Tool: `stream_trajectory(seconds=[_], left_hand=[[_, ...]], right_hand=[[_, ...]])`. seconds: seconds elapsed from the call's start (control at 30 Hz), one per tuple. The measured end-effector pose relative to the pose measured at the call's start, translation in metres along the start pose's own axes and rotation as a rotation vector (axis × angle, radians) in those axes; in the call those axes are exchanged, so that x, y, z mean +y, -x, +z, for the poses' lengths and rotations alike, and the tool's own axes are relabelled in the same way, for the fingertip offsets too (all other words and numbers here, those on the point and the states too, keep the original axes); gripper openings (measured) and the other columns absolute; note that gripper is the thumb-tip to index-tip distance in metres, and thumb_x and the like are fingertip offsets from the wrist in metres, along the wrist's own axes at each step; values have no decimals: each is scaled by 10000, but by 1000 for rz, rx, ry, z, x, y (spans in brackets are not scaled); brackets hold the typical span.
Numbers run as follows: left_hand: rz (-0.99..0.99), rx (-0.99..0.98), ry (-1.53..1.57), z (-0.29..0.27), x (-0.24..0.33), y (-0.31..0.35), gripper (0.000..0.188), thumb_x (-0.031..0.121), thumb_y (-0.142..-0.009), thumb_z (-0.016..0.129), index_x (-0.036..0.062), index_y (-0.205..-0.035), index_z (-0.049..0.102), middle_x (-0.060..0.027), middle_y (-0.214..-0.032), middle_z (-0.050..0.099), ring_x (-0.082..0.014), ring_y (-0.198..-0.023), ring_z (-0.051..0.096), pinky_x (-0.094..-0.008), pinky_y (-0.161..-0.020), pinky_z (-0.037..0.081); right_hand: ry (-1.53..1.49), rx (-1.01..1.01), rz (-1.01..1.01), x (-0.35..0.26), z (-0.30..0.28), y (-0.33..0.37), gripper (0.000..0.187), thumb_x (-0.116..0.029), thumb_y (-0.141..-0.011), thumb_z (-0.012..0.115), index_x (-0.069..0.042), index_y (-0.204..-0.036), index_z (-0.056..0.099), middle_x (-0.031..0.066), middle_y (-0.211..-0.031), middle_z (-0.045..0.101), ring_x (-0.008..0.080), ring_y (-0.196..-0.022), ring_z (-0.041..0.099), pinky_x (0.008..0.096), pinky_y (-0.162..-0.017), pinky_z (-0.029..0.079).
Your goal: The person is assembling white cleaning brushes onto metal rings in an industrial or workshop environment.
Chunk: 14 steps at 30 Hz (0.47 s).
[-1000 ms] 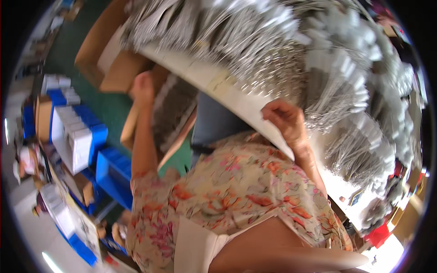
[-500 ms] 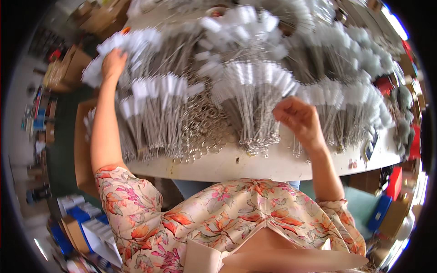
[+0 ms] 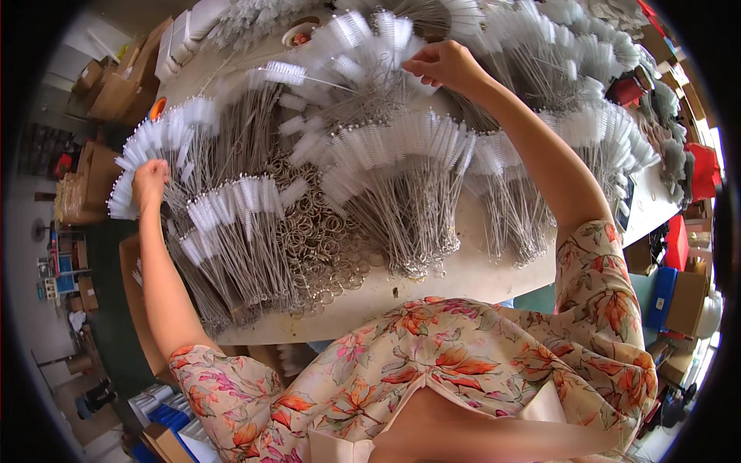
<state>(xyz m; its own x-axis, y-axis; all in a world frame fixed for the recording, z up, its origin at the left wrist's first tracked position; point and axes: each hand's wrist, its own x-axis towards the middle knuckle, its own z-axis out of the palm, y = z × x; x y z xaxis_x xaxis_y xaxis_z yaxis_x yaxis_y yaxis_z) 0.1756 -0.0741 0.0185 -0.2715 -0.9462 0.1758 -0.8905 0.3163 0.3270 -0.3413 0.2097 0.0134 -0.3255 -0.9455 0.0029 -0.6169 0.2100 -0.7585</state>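
Bundles of thin wire-handled brushes with white bristle heads fan out across the table. My left hand, its fingers curled closed, is at the bristle heads of the left brush bundle; what it holds, if anything, is hidden. At the far middle, my right hand has its fingertips pressed together beside the bristle heads of another bundle. I cannot make out anything between them. One brush lies sideways atop the far bundles. Nearer stand a left front bundle and a middle front bundle.
Loose metal rings are heaped between the front bundles on the white table. More brush bundles stand at the right. A round bowl sits at the back, and cardboard boxes are at the left.
My right hand has moved from beside the middle front bundle to the far bundles, its arm now stretched out. My left hand remains at the left bundle, and the whole view has shifted.
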Motion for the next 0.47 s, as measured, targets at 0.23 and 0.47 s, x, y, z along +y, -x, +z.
stream_trajectory(seconds=[0.23, 0.47], left_hand=[[262, 490, 637, -1, 123, 21, 208, 168, -915, 477, 10, -1007, 575, -91, -801, 643, -153, -722, 636, -262, -687, 485], [-212, 152, 322, 26, 18, -34, 243, 258, -811, 602, 94, -987, 639, -59, -778, 668, -152, -731, 636, -273, -650, 460]], right_hand=[[-74, 118, -18, 7, 22, -15, 227, -262, -750, 669, -52, -837, 683, 32, -674, 655, 78, -565, 594, 236, -587, 493], [-9, 305, -151, -15, 35, -27, 231, -297, -752, 608, -92, -813, 694, 15, -608, 649, 83, -549, 609, 241, -606, 498]])
